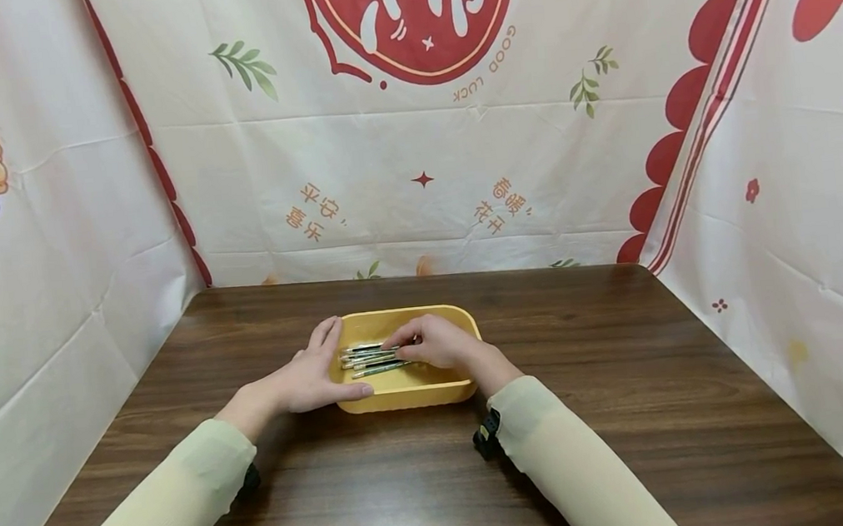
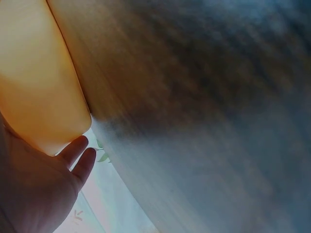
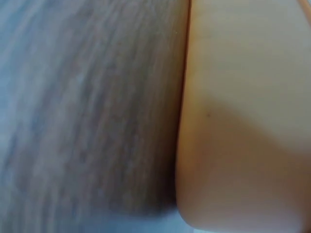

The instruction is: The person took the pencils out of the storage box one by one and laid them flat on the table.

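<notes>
In the head view, a yellow box [image 1: 412, 397] sits on the brown table [image 1: 381, 484], right in front of the person, so both hands can get to it with ease. A bunch of thin pens [image 1: 378, 370] lies flat on the floor of the box, side by side, with one a bit apart at the front. The left hand [image 1: 307, 380] is spread wide on the left end of the box. Its thumb lies along the front edge and its fingers reach to the back corner, maybe so the box does not slide. The right hand [image 1: 436, 343] dips into the box from the right, and its bent fingers and thumb meet the near ends of the pens. I can't tell if it pinches any of them or only touches them. The pens all point much the same way, which may make them easy to take as a bunch. In the left wrist view, the left hand cups loosely by the corner of the box, and two fingertips poke out past it. In the right wrist view, I see only the outside of the box next to the table; the hand and the pens do not show there.
</notes>
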A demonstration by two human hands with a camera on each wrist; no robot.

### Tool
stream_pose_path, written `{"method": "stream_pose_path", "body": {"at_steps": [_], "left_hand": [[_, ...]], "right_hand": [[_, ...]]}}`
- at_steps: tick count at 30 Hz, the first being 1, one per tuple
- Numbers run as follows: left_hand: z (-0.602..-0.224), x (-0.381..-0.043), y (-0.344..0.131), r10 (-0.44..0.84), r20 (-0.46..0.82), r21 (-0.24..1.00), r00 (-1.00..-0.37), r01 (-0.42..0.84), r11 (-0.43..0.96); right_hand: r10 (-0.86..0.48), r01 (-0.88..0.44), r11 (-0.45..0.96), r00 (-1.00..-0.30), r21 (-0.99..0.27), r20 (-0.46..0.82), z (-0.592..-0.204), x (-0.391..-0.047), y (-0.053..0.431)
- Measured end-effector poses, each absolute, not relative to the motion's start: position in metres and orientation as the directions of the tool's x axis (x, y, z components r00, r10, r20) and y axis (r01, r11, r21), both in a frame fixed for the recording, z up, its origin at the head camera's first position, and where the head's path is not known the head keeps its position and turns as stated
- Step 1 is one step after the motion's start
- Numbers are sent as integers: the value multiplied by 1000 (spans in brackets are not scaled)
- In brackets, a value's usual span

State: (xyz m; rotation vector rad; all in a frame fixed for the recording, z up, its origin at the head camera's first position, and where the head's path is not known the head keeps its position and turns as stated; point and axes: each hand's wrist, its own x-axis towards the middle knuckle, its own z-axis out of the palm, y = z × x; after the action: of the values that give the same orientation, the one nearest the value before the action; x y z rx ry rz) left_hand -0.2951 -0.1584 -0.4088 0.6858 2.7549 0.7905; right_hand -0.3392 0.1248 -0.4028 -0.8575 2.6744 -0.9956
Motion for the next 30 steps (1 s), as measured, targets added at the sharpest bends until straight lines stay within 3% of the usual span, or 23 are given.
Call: {"method": "stream_pose_path", "body": {"at_steps": [9,19,30], "left_hand": [[-408,-294,-158,480,-73,544,-874,369,754],[-407,-295,-157,477,-70,541,-876,368,756],[-407,-294,-158,477,-56,530,-877,379,758]], "right_hand": [[-554,-457,603,-829,-654,69,-394,-340,130],[-542,-505,643,-831,-576,123,-369,-340,161],[-520,-547,652,-827,-525,214,-369,-329,186]]}}
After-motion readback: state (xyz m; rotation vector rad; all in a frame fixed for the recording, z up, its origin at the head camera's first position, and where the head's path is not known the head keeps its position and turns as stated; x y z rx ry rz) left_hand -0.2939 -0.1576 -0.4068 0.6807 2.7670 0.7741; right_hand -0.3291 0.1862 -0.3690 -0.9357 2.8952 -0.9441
